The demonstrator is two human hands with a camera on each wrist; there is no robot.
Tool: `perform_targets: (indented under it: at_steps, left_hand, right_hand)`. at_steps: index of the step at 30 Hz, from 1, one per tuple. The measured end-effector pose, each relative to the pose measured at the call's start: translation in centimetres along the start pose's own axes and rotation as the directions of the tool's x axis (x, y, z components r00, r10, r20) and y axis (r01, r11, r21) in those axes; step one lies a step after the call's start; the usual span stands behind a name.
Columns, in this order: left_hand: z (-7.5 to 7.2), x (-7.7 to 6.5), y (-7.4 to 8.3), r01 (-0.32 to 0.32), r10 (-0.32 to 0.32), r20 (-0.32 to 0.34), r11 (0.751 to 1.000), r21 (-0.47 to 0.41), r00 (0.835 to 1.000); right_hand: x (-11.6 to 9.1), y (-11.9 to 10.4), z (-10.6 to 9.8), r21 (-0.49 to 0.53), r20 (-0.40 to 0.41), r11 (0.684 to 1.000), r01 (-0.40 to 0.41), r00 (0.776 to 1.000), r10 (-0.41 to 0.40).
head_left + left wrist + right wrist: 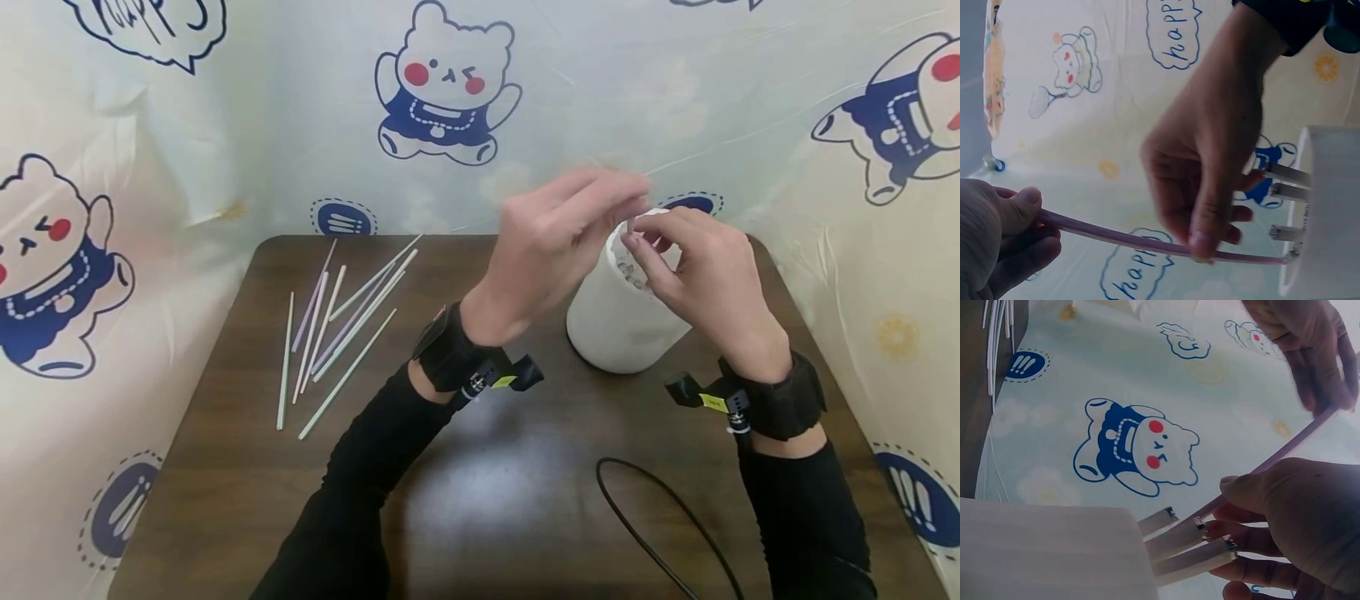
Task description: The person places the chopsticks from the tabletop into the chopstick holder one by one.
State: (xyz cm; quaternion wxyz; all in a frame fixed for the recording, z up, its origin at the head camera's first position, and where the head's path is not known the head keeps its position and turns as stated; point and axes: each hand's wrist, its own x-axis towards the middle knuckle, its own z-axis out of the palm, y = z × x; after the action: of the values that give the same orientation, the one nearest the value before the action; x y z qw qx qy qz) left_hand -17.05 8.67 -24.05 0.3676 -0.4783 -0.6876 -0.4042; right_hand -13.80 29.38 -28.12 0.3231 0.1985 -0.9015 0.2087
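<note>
A thin purple straw (1110, 236) runs from my left hand (555, 242) down to the mouth of a white cylindrical container (621, 321). Thumb and fingers of the left hand pinch its upper end. Lower down, my right hand (708, 271) holds the same straw between thumb and fingers, close over the rim. The straw bows slightly, and its lower tip is at the container's opening in the left wrist view. Several short white tubes with dark metallic ends (1194, 534) stick out of the container beside the right fingers.
Loose pale green, white and purple straws (348, 379) lie on the left of the brown table (510, 500). A black cable (675, 500) loops near the front edge. Printed cloth (600, 83) hangs behind and at both sides. Both wrists wear black camera straps.
</note>
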Motion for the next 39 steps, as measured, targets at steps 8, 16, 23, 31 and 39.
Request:
perform_targets:
  at_steps: [8, 16, 23, 31, 39]
  left_hand:
    - [2.6, -0.8, -2.2, 0.054, -0.054, 0.079, 0.998, -0.008, 0.995]
    - [5.0, -2.2, -4.0, 0.140, -0.143, 0.196, 0.990, 0.033, 0.970]
    - [6.4, -4.1, -5.3, 0.184, -0.197, 0.273, 0.980, 0.073, 0.942]
    - [7.0, -5.0, -5.9, 0.217, -0.226, 0.347, 0.974, 0.065, 0.910]
    - [7.1, -5.3, -5.9, 0.224, -0.234, 0.414, 0.972, 0.073, 0.880]
  right_hand:
    - [-0.5, -0.3, -1.1, 0.049, -0.065, 0.998, -0.025, 0.998, 0.028]
    - [-1.2, -0.8, -1.9, 0.056, -0.082, 0.998, -0.028, 0.996, 0.032]
    - [-1.7, -0.9, -2.0, 0.090, -0.102, 0.994, -0.064, 0.992, 0.073]
    - [-2.0, -0.9, -2.2, 0.084, -0.102, 0.994, -0.066, 0.992, 0.075]
    - [-2.2, -0.8, -2.4, 0.080, -0.092, 0.994, -0.070, 0.993, 0.077]
